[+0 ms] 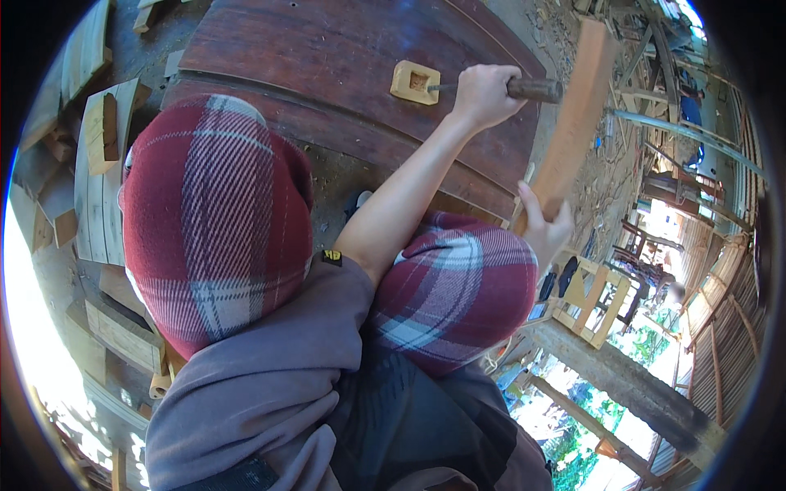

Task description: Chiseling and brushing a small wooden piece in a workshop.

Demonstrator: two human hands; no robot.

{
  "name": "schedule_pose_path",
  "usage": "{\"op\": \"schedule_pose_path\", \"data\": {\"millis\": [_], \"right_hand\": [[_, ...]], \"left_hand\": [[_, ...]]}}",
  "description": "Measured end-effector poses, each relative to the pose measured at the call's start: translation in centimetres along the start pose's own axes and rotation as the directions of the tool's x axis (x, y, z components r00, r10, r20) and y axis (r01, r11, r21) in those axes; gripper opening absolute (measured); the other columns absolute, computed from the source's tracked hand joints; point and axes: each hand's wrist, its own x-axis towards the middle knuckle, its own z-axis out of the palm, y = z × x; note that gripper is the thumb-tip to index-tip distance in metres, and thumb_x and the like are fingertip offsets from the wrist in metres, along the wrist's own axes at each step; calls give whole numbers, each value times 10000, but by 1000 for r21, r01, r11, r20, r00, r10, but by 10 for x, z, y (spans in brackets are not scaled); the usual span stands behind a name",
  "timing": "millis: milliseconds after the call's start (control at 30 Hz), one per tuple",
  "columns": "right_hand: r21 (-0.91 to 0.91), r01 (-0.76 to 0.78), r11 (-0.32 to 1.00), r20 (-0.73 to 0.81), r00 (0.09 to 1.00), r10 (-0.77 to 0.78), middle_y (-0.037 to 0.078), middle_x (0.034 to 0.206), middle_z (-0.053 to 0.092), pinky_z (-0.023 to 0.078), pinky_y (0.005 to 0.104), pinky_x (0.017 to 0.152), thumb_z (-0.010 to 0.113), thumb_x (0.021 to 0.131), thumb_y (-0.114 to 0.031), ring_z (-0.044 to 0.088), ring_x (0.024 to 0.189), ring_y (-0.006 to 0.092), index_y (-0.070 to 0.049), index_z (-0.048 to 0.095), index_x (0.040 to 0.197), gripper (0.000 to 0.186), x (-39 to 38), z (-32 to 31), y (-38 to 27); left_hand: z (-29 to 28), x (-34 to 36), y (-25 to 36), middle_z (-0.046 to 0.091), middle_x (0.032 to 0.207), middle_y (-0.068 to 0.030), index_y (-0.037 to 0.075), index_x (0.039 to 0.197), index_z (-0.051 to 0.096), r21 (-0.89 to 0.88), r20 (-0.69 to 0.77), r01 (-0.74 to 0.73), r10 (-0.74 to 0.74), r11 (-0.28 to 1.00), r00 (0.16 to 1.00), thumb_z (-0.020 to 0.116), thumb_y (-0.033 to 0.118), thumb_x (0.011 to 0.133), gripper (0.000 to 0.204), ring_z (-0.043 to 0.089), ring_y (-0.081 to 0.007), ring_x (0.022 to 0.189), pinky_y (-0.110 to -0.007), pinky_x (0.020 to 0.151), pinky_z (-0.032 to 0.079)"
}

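My left hand is closed round a chisel with a thick, dark wooden handle. Its thin metal blade points left, with the tip at a small, pale yellow wooden block. A squarish hollow is cut into the face of that block, which rests on a dark reddish-brown wooden panel. At the right, beyond my right knee, my right hand grips the near end of a long, reddish-tan wooden bar, thumb along its side. The knee hides part of that hand.
My knees in plaid cloth rise on both sides of my left arm. Wooden planks and offcuts are piled at the left. A pale wooden frame and a rough grey beam lie at the right. Debris covers the ground beyond the panel.
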Motion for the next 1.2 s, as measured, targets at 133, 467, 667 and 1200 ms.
{"op": "schedule_pose_path", "data": {"millis": [133,467,667,1200], "right_hand": [[146,61,987,-206,978,-30,147,944,649,461,372,826,797,687,-161,614,846,232,81,618,1045,469,-5,-14,-6],[3,85,996,-174,981,-83,179,1020,649,460,363,840,809,671,-154,615,903,244,55,632,1056,473,-12,-9,-6],[136,36,990,-282,959,4,180,1012,646,458,370,829,804,667,-163,611,880,262,75,606,1086,521,-10,-4,-2],[-15,-202,979,21,979,202,215,1087,626,455,355,853,791,670,-169,616,936,252,91,618,1016,466,-8,6,14]], "left_hand": [[0,-1,0,603,605,-114,107,700,650,17,4,-10,10,1000,1000,736,317,688,227,612,-334,609,-403,550,469],[3,-3,0,616,620,-107,119,719,664,37,12,-18,18,999,1000,730,329,707,220,621,-324,612,-393,553,472],[1,4,-2,614,616,-105,116,704,652,-7,7,49,-49,999,999,727,345,709,241,620,-327,614,-403,555,471],[14,-1,-2,629,636,-92,150,723,665,90,97,53,-62,995,993,725,366,698,225,630,-323,645,-415,571,481]]}}
